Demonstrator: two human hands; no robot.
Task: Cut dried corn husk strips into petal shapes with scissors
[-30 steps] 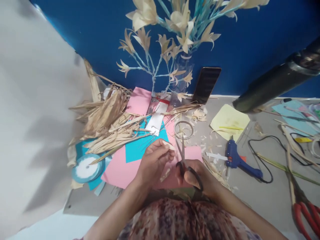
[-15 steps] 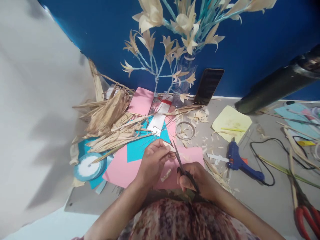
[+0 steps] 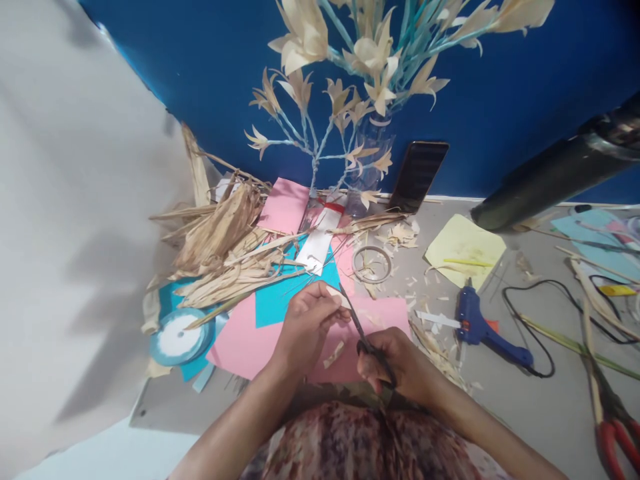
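My left hand (image 3: 311,323) is closed, pinching a small pale piece of dried husk (image 3: 338,295) between thumb and fingers. Black-handled scissors (image 3: 358,324) are in my right hand (image 3: 387,360), fingers through the loops. Their blades look nearly together and lie against the right side of the husk piece. Below both hands is a pink paper sheet (image 3: 245,350), partly over a blue sheet (image 3: 273,308). A small cut scrap (image 3: 334,355) rests on the pink paper between my wrists.
Dried husks (image 3: 215,227) and a ribbon spool (image 3: 181,337) lie left. Husk flowers (image 3: 315,143) on wrapped stems and a phone (image 3: 419,177) stand behind. Tape roll (image 3: 371,264), yellow paper (image 3: 463,243), blue glue gun (image 3: 483,330), red-handled cutters (image 3: 617,440) and dark cylinder (image 3: 540,173) are right.
The scissor blades, which were slightly apart, have come together at the husk piece. My left hand keeps its pinch in nearly the same place. The whole view has shifted a little.
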